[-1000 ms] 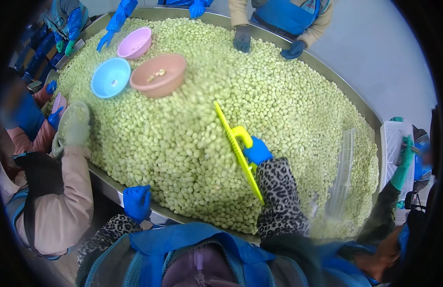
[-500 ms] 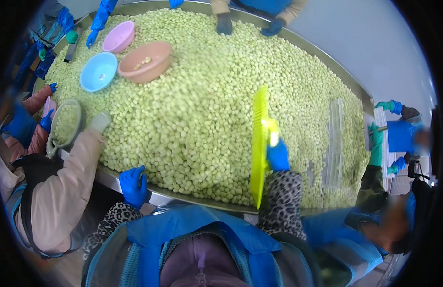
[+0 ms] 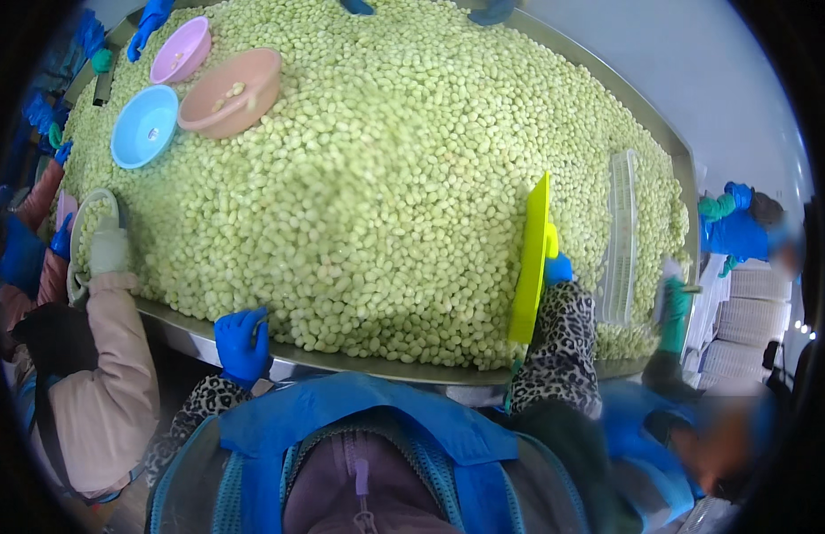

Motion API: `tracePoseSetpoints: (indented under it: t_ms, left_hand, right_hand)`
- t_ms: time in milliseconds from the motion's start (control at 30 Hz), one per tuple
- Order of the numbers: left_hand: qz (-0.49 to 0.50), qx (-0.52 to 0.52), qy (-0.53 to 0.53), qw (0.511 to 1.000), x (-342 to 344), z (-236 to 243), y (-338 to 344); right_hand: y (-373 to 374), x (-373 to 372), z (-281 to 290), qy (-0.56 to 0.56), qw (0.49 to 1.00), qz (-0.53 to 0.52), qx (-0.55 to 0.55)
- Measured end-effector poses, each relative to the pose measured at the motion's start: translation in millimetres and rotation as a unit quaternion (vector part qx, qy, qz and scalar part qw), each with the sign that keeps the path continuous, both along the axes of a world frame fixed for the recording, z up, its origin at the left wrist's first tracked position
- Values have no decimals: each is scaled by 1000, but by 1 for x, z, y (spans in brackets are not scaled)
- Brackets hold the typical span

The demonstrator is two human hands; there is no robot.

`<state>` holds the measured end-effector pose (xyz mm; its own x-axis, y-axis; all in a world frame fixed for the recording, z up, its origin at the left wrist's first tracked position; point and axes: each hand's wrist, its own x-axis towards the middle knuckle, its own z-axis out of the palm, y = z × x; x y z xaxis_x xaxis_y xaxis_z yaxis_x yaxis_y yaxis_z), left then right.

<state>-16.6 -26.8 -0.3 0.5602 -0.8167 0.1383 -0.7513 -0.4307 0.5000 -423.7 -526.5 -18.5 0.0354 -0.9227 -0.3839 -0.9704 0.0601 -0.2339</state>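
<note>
My right hand (image 3: 557,270), in a blue glove, grips the handle of a long yellow-green plastic scraper (image 3: 532,262). The scraper stands on edge across the pale green oval beans or fruits (image 3: 386,258), its lower end near the table's front side. My left hand (image 3: 241,344), also gloved in blue, rests by the near metal rim, fingers loosely bent and thumb apart, with nothing visible in it. The pieces cover the large metal-rimmed table (image 3: 296,360) in a thick layer. My right fingers are mostly hidden behind the scraper's handle and my sleeve.
Pink (image 3: 182,50), blue (image 3: 145,127) and orange-brown basins (image 3: 231,94) sit on the heap at far left. A co-worker's gloved hand (image 3: 109,247) reaches into a pale bowl (image 3: 77,271) at left. A clear slotted tray (image 3: 620,236) lies at right, near another co-worker's green glove (image 3: 675,311).
My right hand and the scraper have moved to the right. The left co-worker's hand has gone from the heap into the pale bowl. The view has shifted; my left hand stays at the rim.
</note>
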Motion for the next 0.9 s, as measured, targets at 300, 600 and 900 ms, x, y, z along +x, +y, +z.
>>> tracePoseSetpoints:
  t_ms: [300,600,900]
  left_hand:
    - [-24,16,14,999,-1,15,-9]
    - [-29,-31,30,999,-2,11,-10]
    - [4,-22,-22,999,-11,19,-12]
  right_hand:
    - [29,-13,-24,-215,973,-52,73]
    - [85,66,-24,-332,924,-108,155]
    - [119,170,-23,-372,924,-21,85]
